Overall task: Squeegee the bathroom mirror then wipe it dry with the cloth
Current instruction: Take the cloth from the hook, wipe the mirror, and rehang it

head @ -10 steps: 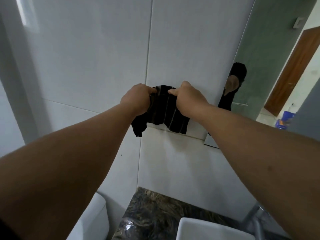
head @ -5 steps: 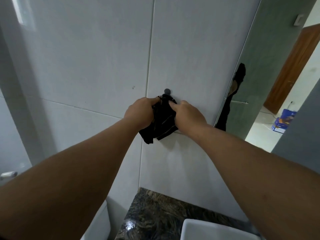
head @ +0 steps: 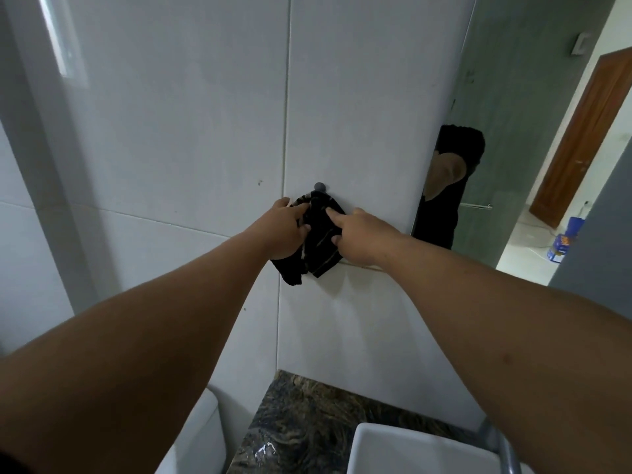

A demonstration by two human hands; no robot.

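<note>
A black cloth (head: 319,244) with thin pale stripes hangs bunched against the white tiled wall, just below a small grey wall hook (head: 320,186). My left hand (head: 286,230) grips the cloth's left side. My right hand (head: 359,236) pinches its right side, index finger stretched toward the top of the cloth. The mirror (head: 533,107) stands to the right of the tiles and reflects a dark-clothed arm and a doorway. No squeegee is in view.
Below the cloth lies a dark marbled counter (head: 301,425) with a white basin (head: 410,453) on it. A white toilet tank (head: 195,439) sits lower left. A grey metal tap (head: 502,446) rises at the basin's right.
The cloth went from spread between both fists to bunched under the hook, which has come into sight. My right index finger has stretched out toward the cloth's top.
</note>
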